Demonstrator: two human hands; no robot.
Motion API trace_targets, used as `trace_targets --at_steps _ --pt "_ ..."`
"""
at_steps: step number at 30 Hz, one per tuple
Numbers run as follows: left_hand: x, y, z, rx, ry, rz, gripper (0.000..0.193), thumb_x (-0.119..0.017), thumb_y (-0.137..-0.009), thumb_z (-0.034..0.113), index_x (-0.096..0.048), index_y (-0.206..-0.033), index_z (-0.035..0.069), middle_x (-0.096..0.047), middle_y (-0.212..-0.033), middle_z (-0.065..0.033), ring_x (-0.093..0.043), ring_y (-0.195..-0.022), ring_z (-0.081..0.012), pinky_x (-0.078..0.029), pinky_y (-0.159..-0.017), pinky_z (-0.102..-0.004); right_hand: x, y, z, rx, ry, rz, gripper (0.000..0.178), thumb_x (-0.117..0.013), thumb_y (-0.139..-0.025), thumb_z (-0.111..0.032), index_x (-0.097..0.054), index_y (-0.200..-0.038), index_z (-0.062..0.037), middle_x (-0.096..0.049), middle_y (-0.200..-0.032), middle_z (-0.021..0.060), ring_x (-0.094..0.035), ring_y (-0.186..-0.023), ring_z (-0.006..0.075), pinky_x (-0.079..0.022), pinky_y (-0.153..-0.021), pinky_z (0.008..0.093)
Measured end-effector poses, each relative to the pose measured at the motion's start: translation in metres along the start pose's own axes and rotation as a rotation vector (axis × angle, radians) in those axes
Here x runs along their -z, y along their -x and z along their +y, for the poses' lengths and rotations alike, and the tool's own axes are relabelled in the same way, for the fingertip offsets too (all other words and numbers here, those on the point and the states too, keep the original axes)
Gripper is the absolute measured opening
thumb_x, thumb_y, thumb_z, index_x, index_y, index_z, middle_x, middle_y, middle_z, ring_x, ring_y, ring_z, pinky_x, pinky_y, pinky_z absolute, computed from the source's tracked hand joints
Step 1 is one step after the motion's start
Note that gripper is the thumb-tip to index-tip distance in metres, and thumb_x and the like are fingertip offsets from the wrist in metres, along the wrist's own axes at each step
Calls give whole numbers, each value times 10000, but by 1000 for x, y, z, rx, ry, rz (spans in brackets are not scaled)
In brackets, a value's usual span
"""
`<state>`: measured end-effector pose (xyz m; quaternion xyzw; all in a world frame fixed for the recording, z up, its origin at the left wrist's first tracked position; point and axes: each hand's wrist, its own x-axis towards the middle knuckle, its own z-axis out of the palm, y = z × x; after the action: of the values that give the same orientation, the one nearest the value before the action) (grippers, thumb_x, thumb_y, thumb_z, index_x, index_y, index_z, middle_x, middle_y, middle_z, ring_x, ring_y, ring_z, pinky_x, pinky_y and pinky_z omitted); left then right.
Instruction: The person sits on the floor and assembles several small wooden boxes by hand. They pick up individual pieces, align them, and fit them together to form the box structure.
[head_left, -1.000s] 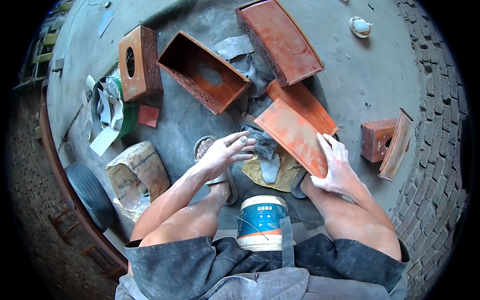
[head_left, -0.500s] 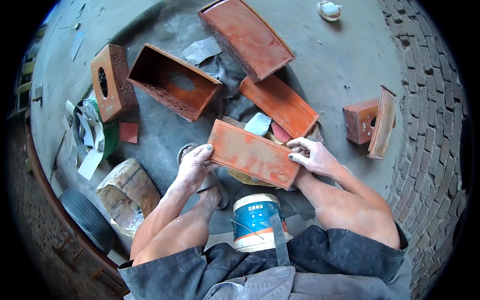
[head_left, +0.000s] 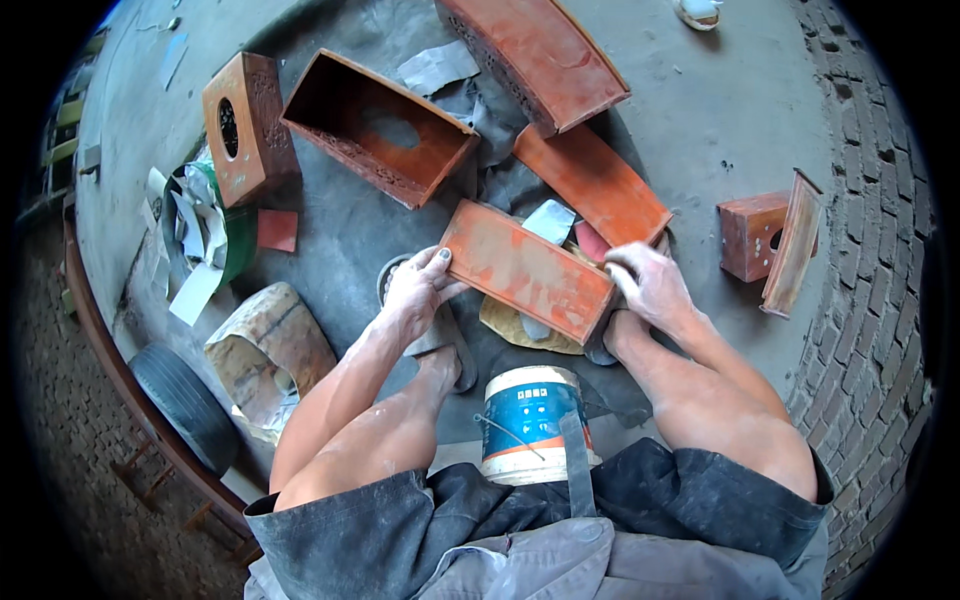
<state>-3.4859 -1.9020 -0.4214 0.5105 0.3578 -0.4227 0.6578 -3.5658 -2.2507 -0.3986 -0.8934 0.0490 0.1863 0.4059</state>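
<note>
Now your left hand pinches an orange rectangular wooden panel, long axis slanting nearer you toward your half-curled right hand, grip unclear.

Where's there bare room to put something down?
There's a bare patch of grey floor between the bright orange panel and the small reddish box. A smaller dark patch lies between the open box, red square and left hand. It's crowded around the held board: pale sheet, pinkish pad and yellow sheet bunch there.

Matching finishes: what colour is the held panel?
The panel is orange-red with tan patches; head view.
</note>
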Motion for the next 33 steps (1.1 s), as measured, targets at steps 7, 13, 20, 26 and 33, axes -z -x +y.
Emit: trace_targets --at_steps 7,13,20,26,33 --pt "12 -18 -13 -134 -212 37 459 -563 -1047 262 -497 -1388 -39 -646 -1211 -114 -650 -1035 -195 -560 -930 -352 8 -24 35 75 573 212 998 -822 -763 -379 -308 -1519 21 -553 -1325 270 -498 -1280 430 -379 -1096 511" --pt "17 -6 -11 -418 -741 287 371 -605 -992 206 -632 -1292 -11 -661 -1263 -147 -654 -1108 -222 -528 -930 -338 38 -46 25 -323 86 -182 721 -740 -869 -392 -517 -1362 84 -672 -1206 256 -670 -1091 342 -510 -961 401" --pt "0 5 3 -499 -730 241 347 -610 -969 248 -681 -1234 35 -711 -1151 -138 -677 -1067 -243 -494 -974 -354 71 -8 5 -402 -776 -511 529 -654 -981 -355 -543 -1323 33 -637 -1243 72 -570 -1141 112 -417 -1026 287" --pt "-8 14 12 -376 -155 84 464 -545 -1052 365 -614 -1269 -39 -683 -1158 -142 -652 -1011 -168 -560 -772 -302 52 12 -22 -314 -684 -559 428 -569 -1035 -245 -502 -1389 -14 -590 -1298 68 -525 -1209 141 -395 -1059 298" --pt "-4 13 18 -329 -50 31 390 -602 -1028 252 -595 -1308 -20 -663 -1222 -95 -623 -1107 -175 -553 -767 -303 -3 -14 -27 -167 -512 -500 270 -542 -1039 -183 -544 -1220 18 -628 -1112 115 -563 -1023 153 -447 -946 320"
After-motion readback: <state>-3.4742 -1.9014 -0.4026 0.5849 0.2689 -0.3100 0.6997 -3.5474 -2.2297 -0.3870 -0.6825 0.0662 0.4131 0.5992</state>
